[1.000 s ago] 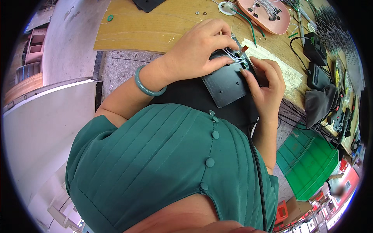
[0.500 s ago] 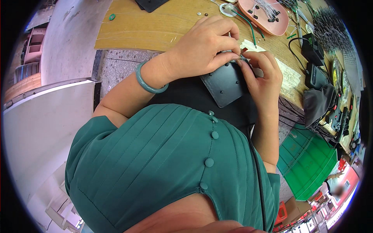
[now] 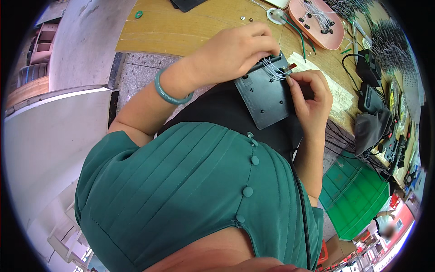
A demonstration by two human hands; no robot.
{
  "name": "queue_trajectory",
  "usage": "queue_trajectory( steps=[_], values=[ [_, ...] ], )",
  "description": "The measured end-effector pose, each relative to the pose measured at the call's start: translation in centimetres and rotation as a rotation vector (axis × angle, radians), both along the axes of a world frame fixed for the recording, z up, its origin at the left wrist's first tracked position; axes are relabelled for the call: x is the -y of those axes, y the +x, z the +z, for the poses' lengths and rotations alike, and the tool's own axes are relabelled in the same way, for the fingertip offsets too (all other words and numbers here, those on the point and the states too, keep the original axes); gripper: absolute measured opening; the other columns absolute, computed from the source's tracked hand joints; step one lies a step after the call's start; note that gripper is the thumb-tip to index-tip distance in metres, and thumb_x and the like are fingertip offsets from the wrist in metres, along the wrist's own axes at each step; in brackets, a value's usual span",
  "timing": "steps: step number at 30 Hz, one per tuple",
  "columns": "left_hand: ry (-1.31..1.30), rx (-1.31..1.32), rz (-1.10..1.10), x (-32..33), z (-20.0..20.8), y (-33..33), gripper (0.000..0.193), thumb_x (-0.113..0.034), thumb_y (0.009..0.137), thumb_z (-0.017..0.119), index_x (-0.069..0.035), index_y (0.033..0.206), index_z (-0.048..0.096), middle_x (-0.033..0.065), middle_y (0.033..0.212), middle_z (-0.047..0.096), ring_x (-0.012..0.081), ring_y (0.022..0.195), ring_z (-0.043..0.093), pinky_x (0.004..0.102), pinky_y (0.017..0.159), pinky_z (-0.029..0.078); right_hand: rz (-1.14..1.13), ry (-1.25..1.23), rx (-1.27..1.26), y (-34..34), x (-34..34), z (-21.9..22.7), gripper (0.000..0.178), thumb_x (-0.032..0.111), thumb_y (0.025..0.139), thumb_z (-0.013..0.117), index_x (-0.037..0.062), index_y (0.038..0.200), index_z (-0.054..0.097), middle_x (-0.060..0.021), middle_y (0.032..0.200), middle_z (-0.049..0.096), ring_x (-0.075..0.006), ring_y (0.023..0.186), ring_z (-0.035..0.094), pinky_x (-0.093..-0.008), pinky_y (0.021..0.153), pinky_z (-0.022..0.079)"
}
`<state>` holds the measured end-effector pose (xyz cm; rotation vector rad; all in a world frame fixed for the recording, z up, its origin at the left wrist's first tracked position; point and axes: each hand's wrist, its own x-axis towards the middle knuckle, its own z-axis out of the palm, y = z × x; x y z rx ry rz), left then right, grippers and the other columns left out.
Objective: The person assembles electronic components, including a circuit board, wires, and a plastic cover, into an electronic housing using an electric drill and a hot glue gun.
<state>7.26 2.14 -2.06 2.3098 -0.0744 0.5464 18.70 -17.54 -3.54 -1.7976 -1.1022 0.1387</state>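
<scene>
1. A black panel (image 3: 266,103) lies at our two o'clock.
2. Our left hand (image 3: 236,52) is half-curled at its eleven o'clock.
3. Our right hand (image 3: 313,94) is nearly closed at white wires (image 3: 272,71); we can't tell either hold.

Panel (image 3: 270,103): dark, smooth, plastic-looking, low sheen. White wires (image 3: 271,70): smooth, plastic-looking coating. Table (image 3: 170,34): wood-look top, smooth, slightly glossy. Dish (image 3: 298,14): smooth plastic, glossy. Bangle (image 3: 164,92): hard, polished, stone-like. Blouse (image 3: 181,181): woven cloth, soft sheen. Grey cloth (image 3: 372,129) looked matt. Crate (image 3: 360,197) appeared to be shiny plastic. Floor (image 3: 140,75) looked speckled, stone-like.
</scene>
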Motion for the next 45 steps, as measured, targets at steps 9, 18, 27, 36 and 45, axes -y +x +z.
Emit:
queue_trajectory(
  steps=[9,18,27,36,45],
  values=[
    [0.281,-0.177,-0.291,-1.6,2.7,1.7,0.010,-0.004,0.079,0.062,-0.004,0.089,0.061,0.0100,0.101,0.055,0.0310,0.090,0.058,0.0399,0.078,0.046,0.007,0.078,-0.072,0.5,1.0,-0.5,0.011,-0.002,0.076,0.070,0.0003,0.084,0.063,-0.0068,0.081,0.061,-0.0146,0.072,0.061,-0.0237,0.064,0.047],
    [0.084,-0.126,-0.206,-1.3,0.2,1.8,0.006,-0.006,0.086,0.058,0.000,0.085,0.059,0.0106,0.103,0.054,0.0276,0.094,0.056,0.0359,0.084,0.045,-0.022,-0.119,0.595,-1.3,-0.8,0.9,0.016,0.009,0.071,0.071,0.0147,0.086,0.068,-0.0019,0.078,0.053,-0.0209,0.072,0.052,-0.0352,0.064,0.041],
    [-0.041,-0.106,-0.299,-2.1,-0.7,1.9,0.017,-0.011,0.093,0.052,-0.001,0.089,0.065,0.0105,0.104,0.054,0.0231,0.094,0.058,0.0328,0.083,0.046,-0.033,0.075,0.063,-1.3,0.0,-0.3,0.016,-0.004,0.070,0.072,0.0039,0.082,0.066,-0.0081,0.080,0.058,-0.0207,0.070,0.057,-0.0283,0.063,0.046],
    [-0.160,-0.145,-0.223,-1.7,-0.2,1.0,0.012,-0.006,0.090,0.053,-0.002,0.092,0.064,0.0102,0.103,0.056,0.0240,0.092,0.058,0.0333,0.081,0.046,0.013,0.239,-0.269,-0.5,1.5,-1.1,0.013,-0.007,0.080,0.065,-0.0013,0.089,0.058,-0.0096,0.093,0.059,-0.0151,0.085,0.057,-0.0247,0.075,0.046],
    [0.478,-0.231,-0.224,-0.3,3.2,1.6,0.009,-0.008,0.080,0.059,-0.003,0.087,0.062,0.0097,0.092,0.055,0.0295,0.086,0.059,0.0393,0.073,0.047,0.068,0.188,-0.329,-0.4,1.9,-0.9,0.013,-0.009,0.081,0.063,-0.0015,0.090,0.056,-0.0100,0.100,0.061,-0.0123,0.087,0.058,-0.0236,0.077,0.047]
  ],
)
